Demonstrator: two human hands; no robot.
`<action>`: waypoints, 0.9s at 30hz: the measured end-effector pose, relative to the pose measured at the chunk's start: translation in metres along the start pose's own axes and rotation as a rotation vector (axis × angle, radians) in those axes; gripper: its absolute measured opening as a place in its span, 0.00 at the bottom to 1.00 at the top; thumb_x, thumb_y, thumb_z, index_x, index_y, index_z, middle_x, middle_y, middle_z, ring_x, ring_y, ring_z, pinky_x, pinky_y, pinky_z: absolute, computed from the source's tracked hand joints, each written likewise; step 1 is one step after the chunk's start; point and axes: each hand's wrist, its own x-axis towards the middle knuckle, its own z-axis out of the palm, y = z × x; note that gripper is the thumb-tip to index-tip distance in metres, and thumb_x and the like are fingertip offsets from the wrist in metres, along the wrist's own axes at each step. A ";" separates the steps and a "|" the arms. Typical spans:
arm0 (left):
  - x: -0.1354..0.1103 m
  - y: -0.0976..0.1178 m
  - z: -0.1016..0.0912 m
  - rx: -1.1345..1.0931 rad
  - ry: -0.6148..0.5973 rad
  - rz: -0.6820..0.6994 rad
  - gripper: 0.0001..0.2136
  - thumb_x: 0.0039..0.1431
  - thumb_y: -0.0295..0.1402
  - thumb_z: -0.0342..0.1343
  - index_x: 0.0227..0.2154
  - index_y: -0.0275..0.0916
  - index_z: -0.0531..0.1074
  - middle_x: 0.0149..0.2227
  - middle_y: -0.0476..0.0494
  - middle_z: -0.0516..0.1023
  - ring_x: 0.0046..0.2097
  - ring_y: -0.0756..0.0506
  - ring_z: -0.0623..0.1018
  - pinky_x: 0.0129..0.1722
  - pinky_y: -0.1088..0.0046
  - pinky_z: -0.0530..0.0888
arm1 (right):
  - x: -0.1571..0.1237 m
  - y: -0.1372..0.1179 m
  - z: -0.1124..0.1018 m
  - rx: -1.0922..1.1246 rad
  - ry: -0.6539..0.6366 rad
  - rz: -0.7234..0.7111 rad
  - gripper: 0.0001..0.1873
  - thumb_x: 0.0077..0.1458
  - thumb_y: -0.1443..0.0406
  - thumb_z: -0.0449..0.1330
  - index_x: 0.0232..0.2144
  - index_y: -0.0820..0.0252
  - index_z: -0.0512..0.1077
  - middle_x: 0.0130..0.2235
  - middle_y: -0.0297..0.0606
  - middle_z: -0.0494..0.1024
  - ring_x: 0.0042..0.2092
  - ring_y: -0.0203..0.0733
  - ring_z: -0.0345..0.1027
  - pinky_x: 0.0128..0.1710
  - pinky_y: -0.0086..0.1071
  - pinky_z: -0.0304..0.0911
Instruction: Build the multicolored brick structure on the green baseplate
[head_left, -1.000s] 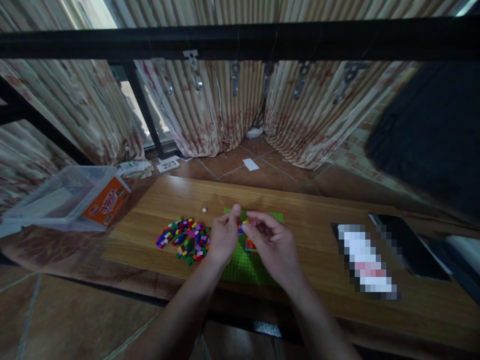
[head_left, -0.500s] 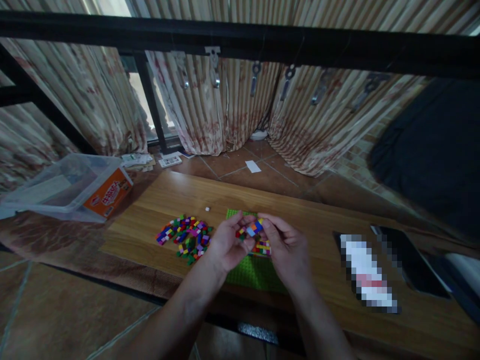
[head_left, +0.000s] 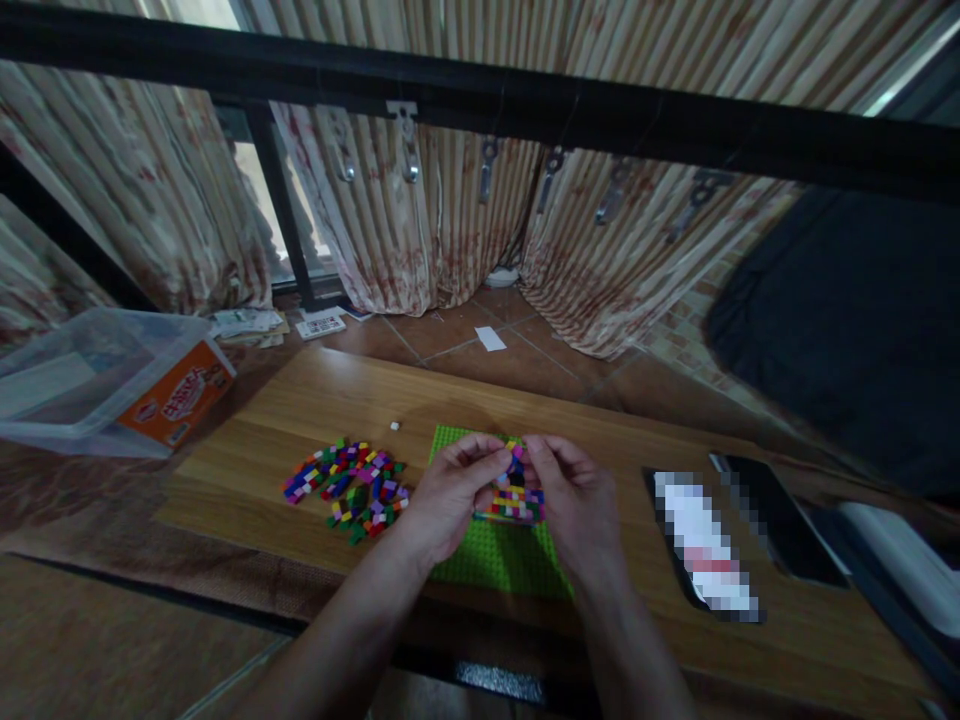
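Both hands meet over a green studded baseplate. My left hand is closed, thumb and fingers pinching the left side of a small cluster of coloured toy bricks. From the other side, my right hand pinches the same cluster; blue, yellow and purple show between the fingertips. Just beneath them a low block of multicoloured bricks sits on the baseplate, partly covered by the hands. Left of my left hand lies a loose pile of coloured bricks. One white brick lies apart, behind the pile.
A clear plastic bin with an orange label stands left of the wooden table. To the right lie a blurred-out item and a dark flat device. A dark bar with hanging metal clips crosses above.
My left hand has turned from a cupped, palm-up pose to a pinch on the brick cluster. The cluster has tilted between both hands. The whole view has shifted slightly.
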 end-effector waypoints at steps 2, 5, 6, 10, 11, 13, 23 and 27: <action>0.001 -0.001 0.000 0.003 0.016 0.031 0.11 0.45 0.35 0.66 0.29 0.35 0.73 0.23 0.53 0.68 0.22 0.57 0.62 0.18 0.82 0.54 | 0.000 -0.002 -0.002 -0.018 -0.030 0.034 0.16 0.52 0.53 0.59 0.25 0.61 0.74 0.23 0.32 0.72 0.25 0.33 0.63 0.25 0.27 0.59; 0.002 -0.001 0.001 0.009 0.037 0.060 0.12 0.42 0.34 0.68 0.29 0.35 0.73 0.24 0.52 0.69 0.24 0.57 0.65 0.19 0.82 0.56 | 0.000 -0.005 -0.004 0.002 -0.095 0.048 0.16 0.50 0.53 0.61 0.23 0.61 0.73 0.20 0.30 0.69 0.24 0.32 0.60 0.24 0.27 0.56; 0.002 -0.001 0.002 0.012 0.041 0.063 0.13 0.41 0.34 0.68 0.29 0.35 0.73 0.24 0.52 0.70 0.24 0.57 0.65 0.19 0.82 0.56 | 0.000 -0.006 -0.004 0.012 -0.113 0.047 0.15 0.49 0.54 0.62 0.23 0.61 0.73 0.20 0.29 0.68 0.23 0.32 0.59 0.24 0.27 0.56; 0.002 -0.002 0.003 -0.005 0.010 0.004 0.13 0.43 0.38 0.67 0.27 0.34 0.73 0.23 0.52 0.69 0.21 0.58 0.61 0.18 0.82 0.53 | 0.001 -0.006 -0.004 0.072 -0.134 0.049 0.14 0.48 0.56 0.63 0.21 0.60 0.73 0.18 0.28 0.66 0.22 0.31 0.57 0.24 0.27 0.55; 0.002 -0.003 0.004 -0.017 0.005 -0.015 0.13 0.44 0.39 0.66 0.26 0.34 0.72 0.23 0.52 0.69 0.21 0.58 0.61 0.17 0.82 0.52 | 0.002 -0.005 -0.004 0.086 -0.135 0.048 0.13 0.48 0.56 0.63 0.21 0.60 0.73 0.19 0.28 0.67 0.23 0.32 0.58 0.24 0.27 0.55; 0.002 -0.005 0.005 -0.034 0.009 -0.027 0.14 0.46 0.40 0.65 0.25 0.34 0.72 0.24 0.51 0.70 0.21 0.58 0.60 0.17 0.81 0.51 | 0.002 -0.004 -0.004 0.110 -0.129 0.046 0.12 0.47 0.57 0.63 0.22 0.60 0.74 0.20 0.30 0.70 0.24 0.33 0.60 0.26 0.28 0.57; 0.004 -0.012 0.003 0.152 0.020 0.165 0.11 0.51 0.40 0.61 0.27 0.35 0.73 0.23 0.52 0.68 0.23 0.56 0.62 0.21 0.80 0.57 | -0.001 0.003 -0.001 0.285 -0.115 0.139 0.12 0.44 0.58 0.67 0.21 0.61 0.76 0.19 0.29 0.68 0.21 0.29 0.54 0.22 0.26 0.50; 0.004 -0.011 0.003 0.063 0.015 0.133 0.11 0.49 0.39 0.63 0.27 0.36 0.72 0.24 0.52 0.68 0.24 0.56 0.63 0.22 0.81 0.58 | 0.000 0.004 -0.004 0.287 -0.124 0.151 0.12 0.44 0.57 0.66 0.23 0.61 0.76 0.20 0.30 0.70 0.22 0.30 0.56 0.22 0.27 0.53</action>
